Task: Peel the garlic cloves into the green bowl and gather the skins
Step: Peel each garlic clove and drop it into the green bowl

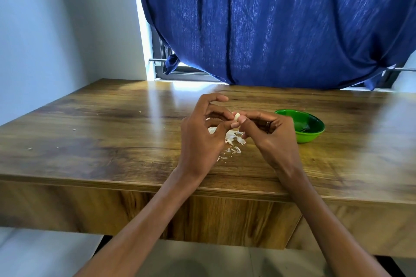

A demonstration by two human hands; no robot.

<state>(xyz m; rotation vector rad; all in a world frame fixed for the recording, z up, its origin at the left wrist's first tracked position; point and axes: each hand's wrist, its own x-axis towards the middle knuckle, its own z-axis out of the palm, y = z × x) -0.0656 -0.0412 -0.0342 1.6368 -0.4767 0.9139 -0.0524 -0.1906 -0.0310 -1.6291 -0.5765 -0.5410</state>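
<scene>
Both hands meet above the wooden table (112, 141) and pinch one small pale garlic clove (237, 116) between their fingertips. My left hand (202, 132) holds it from the left with thumb and curled fingers. My right hand (267, 132) pinches it from the right, a dark ring on one finger. Below the hands lies a loose heap of white garlic skins (234, 139), trailing toward the table's front edge. The green bowl (311, 135) stands just right of my right hand, which hides part of its left rim. Its contents are hard to make out.
A few tiny skin flecks (29, 148) lie scattered on the left part of the table. A dark blue curtain (281, 24) hangs behind the table's far edge, over a window. A pale wall stands at the left.
</scene>
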